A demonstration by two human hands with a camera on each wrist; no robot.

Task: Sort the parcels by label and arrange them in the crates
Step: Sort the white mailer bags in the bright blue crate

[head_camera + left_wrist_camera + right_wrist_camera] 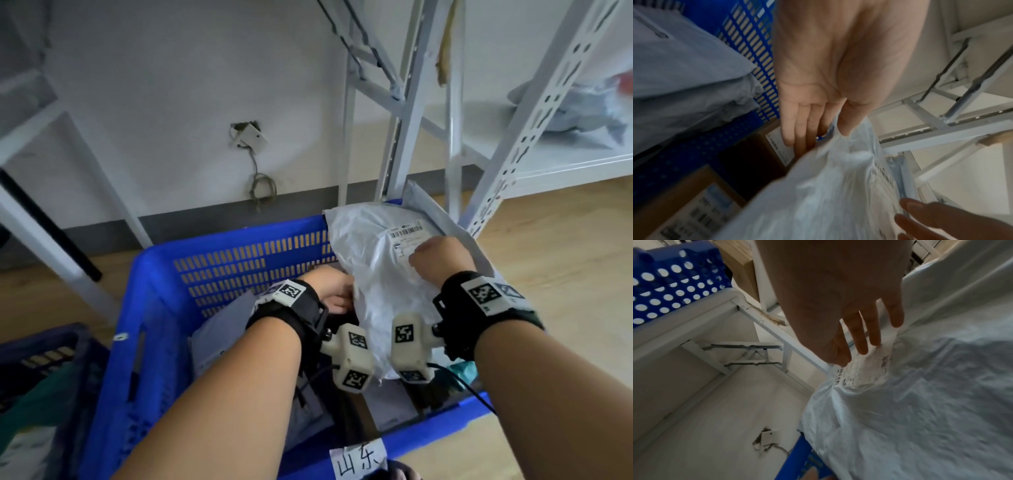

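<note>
A crumpled white poly-mailer parcel [373, 263] hangs over the right side of a blue slotted crate [239, 260] that carries a handwritten paper tag [358, 462] on its front rim. My left hand [828, 134] pinches the parcel's [828, 194] left edge, thumb on top and fingers underneath. My right hand [863, 345] lies with straight fingers on the parcel's [920, 410] printed shipping label [865, 371]. Inside the crate lie a grey bag parcel [684, 73] and brown cardboard boxes [684, 203] with labels.
A second, darker crate [44, 359] stands at the lower left. White metal shelf legs [411, 120] rise just behind the blue crate. The shelf at right [565, 161] holds more bag parcels [582, 113]. Another blue crate [670, 288] sits on a shelf above.
</note>
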